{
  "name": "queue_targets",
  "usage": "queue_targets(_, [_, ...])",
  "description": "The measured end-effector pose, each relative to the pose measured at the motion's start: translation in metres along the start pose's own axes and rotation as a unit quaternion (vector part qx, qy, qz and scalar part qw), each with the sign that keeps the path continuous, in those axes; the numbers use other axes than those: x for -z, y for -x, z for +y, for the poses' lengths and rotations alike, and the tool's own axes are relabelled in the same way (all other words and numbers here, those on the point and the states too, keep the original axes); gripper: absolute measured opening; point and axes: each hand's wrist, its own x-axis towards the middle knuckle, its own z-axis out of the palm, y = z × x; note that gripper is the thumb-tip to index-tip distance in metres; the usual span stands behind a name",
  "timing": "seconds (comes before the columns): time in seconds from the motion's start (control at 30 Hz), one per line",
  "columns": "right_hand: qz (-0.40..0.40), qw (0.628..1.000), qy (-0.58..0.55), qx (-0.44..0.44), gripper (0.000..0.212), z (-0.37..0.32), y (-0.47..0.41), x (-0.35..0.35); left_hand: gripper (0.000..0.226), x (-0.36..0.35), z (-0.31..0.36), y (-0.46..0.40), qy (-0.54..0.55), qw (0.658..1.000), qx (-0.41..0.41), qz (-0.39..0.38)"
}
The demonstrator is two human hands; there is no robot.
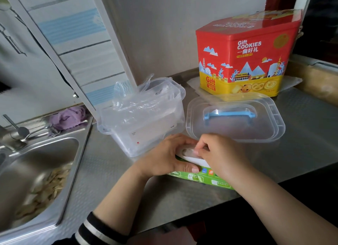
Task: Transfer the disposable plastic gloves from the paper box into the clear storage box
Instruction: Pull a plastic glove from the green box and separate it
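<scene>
The green and white paper box lies on the steel counter near its front edge. My left hand grips the box's left end, thumb on its front side. My right hand has its fingertips curled into the oval opening on top, pinching at the gloves inside. The clear storage box stands just behind, open, with crumpled clear plastic gloves rising above its rim. Its clear lid with a blue handle lies flat to the right.
A red and yellow cookie tin stands at the back right. On the left is a steel sink with food scraps in it, a tap and a purple cloth behind it. The counter's front edge runs under my forearms.
</scene>
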Motion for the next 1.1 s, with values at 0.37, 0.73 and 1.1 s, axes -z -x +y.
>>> queue_targets(0.37, [0.067, 0.994, -0.038, 0.081, 0.012, 0.007, 0.006, -0.013, 0.056, -0.003, -0.002, 0.0, -0.043, 0.999, -0.028, 0.012])
queue_targets(0.73, [0.056, 0.988, -0.109, 0.099, 0.005, 0.015, 0.002, -0.013, 0.056, -0.005, -0.004, 0.0, -0.051, 0.998, -0.021, 0.022])
queue_targets(1.1, [0.116, 0.959, -0.243, 0.088, 0.02, 0.01, 0.007, -0.009, 0.062, -0.003, -0.007, 0.001, -0.064, 0.998, 0.013, 0.006])
